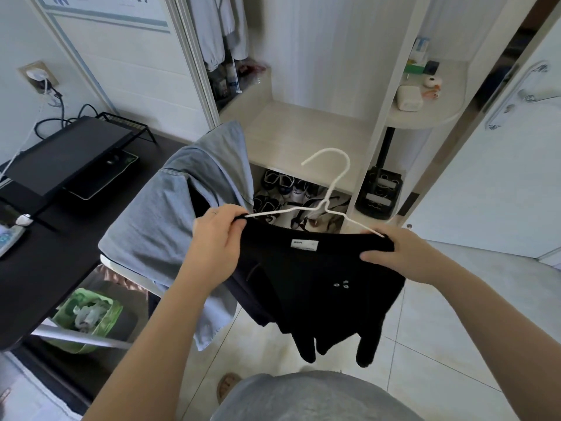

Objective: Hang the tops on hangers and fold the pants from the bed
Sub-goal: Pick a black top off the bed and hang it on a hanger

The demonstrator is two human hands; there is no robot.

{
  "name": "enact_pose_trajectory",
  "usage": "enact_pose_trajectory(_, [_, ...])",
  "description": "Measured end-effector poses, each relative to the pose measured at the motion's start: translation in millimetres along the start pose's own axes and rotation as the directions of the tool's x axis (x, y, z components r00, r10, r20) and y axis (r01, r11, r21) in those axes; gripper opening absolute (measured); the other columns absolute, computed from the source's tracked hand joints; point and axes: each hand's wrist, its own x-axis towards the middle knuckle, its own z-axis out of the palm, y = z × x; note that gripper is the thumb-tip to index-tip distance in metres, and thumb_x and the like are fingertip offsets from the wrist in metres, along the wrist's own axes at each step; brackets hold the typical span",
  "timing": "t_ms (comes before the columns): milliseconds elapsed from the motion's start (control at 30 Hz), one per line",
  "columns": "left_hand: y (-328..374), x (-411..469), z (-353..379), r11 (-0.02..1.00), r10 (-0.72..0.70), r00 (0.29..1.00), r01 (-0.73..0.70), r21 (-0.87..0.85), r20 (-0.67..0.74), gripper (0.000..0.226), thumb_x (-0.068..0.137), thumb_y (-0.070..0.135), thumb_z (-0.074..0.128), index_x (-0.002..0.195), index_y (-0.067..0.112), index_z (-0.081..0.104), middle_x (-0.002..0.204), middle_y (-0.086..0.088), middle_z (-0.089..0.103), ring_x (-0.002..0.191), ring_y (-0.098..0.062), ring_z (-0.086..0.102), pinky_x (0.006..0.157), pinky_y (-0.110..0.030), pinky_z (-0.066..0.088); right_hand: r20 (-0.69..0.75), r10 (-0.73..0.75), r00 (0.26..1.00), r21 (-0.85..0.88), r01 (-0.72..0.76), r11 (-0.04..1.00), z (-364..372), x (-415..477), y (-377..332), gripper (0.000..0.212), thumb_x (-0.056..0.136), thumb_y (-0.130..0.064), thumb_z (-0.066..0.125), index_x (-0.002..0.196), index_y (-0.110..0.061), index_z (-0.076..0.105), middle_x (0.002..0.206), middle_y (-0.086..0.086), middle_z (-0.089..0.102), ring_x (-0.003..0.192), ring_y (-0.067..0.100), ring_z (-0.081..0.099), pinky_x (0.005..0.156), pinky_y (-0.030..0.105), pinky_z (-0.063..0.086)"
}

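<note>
A black top (318,287) hangs on a white wire hanger (331,189) in front of me, its white label facing up at the collar. My left hand (217,235) grips the top's left shoulder over the hanger's left end. The right shoulder, at the hanger's right end, is pinched by my right hand (394,253). The hanger's hook points up and away toward the open wardrobe. A light blue garment (182,220) is draped over a chair back just left of the black top.
The open wardrobe (306,129) stands ahead with pale clothes (221,28) hanging inside and shoes (288,189) below its shelf. A black desk (45,238) with a monitor stand is at left, a green bin (88,320) under it. A white door (501,165) stands at right.
</note>
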Motion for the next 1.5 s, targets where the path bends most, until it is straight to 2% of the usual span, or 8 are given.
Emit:
enact_pose_trajectory(167, [-12.8, 2.1, -12.1, 0.999, -0.029, 0.999, 0.029, 0.037, 0.013, 0.015, 0.1, 0.005, 0.055, 0.106, 0.009, 0.068, 0.083, 0.005, 0.06, 0.087, -0.021, 0.055, 0.083, -0.004, 0.033, 0.057, 0.203, 0.978, -0.17, -0.191, 0.967, -2.9, 6.4, 39.6, 0.031, 0.095, -0.011, 0.064, 0.072, -0.032, 0.06, 0.073, -0.012, 0.062, 0.074, 0.009, 0.059, 0.063, 0.018, 0.036])
enact_pose_trajectory(467, [-33.5, -6.0, -16.5, 0.996, -0.055, 0.998, 0.054, 0.072, 0.01, 0.016, 0.099, 0.008, 0.058, 0.108, 0.01, 0.071, 0.089, -0.001, 0.064, 0.092, -0.014, 0.052, 0.081, -0.006, 0.036, -0.101, 0.225, 0.969, -0.238, -0.243, 0.94, -3.5, 13.7, 30.9, 0.015, 0.093, -0.01, 0.066, 0.084, -0.022, 0.064, 0.083, -0.006, 0.064, 0.09, 0.022, 0.061, 0.073, 0.025, 0.041])
enact_pose_trajectory(633, [-40.0, -7.5, -15.7, 0.987, -0.073, 0.997, 0.075, 0.143, -0.021, 0.019, 0.099, 0.005, 0.058, 0.112, 0.007, 0.072, 0.092, -0.002, 0.065, 0.094, -0.02, 0.05, 0.084, -0.027, 0.036, -0.516, 0.035, 0.856, -0.006, -0.045, 0.999, 3.2, 7.5, 5.6, 0.017, 0.092, -0.007, 0.067, 0.087, -0.024, 0.064, 0.082, -0.014, 0.064, 0.079, 0.005, 0.061, 0.072, 0.012, 0.043])
enact_pose_trajectory(800, [-39.8, -8.8, -18.4, 0.994, -0.086, 0.991, 0.093, 0.06, -0.104, 0.018, 0.099, 0.006, 0.058, 0.112, 0.009, 0.07, 0.098, 0.008, 0.061, 0.101, -0.017, 0.053, 0.088, -0.021, 0.037, -0.469, -0.129, 0.874, -0.025, 0.133, 0.991, 7.8, -4.0, -5.0, 0.022, 0.087, -0.003, 0.072, 0.089, -0.02, 0.058, 0.099, -0.001, 0.062, 0.095, 0.015, 0.061, 0.09, 0.032, 0.054])
enact_pose_trajectory(933, [-31.5, -5.1, -17.5, 0.999, -0.03, 0.994, 0.027, -0.027, -0.107, 0.017, 0.098, 0.003, 0.059, 0.108, 0.01, 0.07, 0.092, 0.001, 0.065, 0.095, -0.01, 0.053, 0.085, -0.002, 0.036, -0.362, -0.052, 0.931, 0.106, 0.097, 0.99, 3.8, -6.4, -5.2, 0.057, 0.087, -0.016, 0.076, 0.133, -0.022, 0.044, 0.133, -0.002, 0.055, 0.127, 0.018, 0.051, 0.11, 0.04, 0.041])
enact_pose_trajectory(1033, [-23.8, 4.8, -16.4, 0.999, 0.011, 0.996, -0.015, -0.047, -0.088, 0.016, 0.097, 0.003, 0.059, 0.107, 0.009, 0.07, 0.09, 0.007, 0.063, 0.094, -0.013, 0.056, 0.085, -0.004, 0.038, -0.42, -0.131, 0.898, -0.129, 0.083, 0.988, -1.1, -2.1, -2.3, 0.067, 0.09, -0.024, 0.074, 0.148, -0.023, 0.04, 0.152, 0.0, 0.04, 0.141, 0.019, 0.034, 0.117, 0.042, 0.027])
enact_pose_trajectory(1200, [-8.0, 30.7, -14.0, 0.995, 0.082, 0.995, -0.085, -0.052, -0.058, 0.014, 0.098, 0.003, 0.059, 0.106, 0.008, 0.069, 0.088, 0.005, 0.063, 0.092, -0.008, 0.055, 0.084, -0.004, 0.038, -0.385, -0.201, 0.901, -0.258, 0.104, 0.961, -11.3, 7.1, -3.6, 0.043, 0.094, -0.022, 0.068, 0.135, -0.021, 0.055, 0.124, -0.001, 0.062, 0.114, 0.018, 0.059, 0.098, 0.032, 0.046])
enact_pose_trajectory(1500, [-8.0, 72.1, -7.2, 0.994, 0.091, 0.99, -0.097, -0.053, -0.104, 0.017, 0.099, 0.01, 0.06, 0.111, 0.015, 0.071, 0.094, 0.016, 0.062, 0.1, -0.014, 0.053, 0.09, -0.018, 0.039, -0.501, -0.434, 0.749, -0.388, 0.254, 0.886, -38.5, 7.5, -9.3, 0.016, 0.095, 0.0, 0.062, 0.106, -0.005, 0.073, 0.088, -0.004, 0.07, 0.083, 0.015, 0.064, 0.082, 0.004, 0.038])
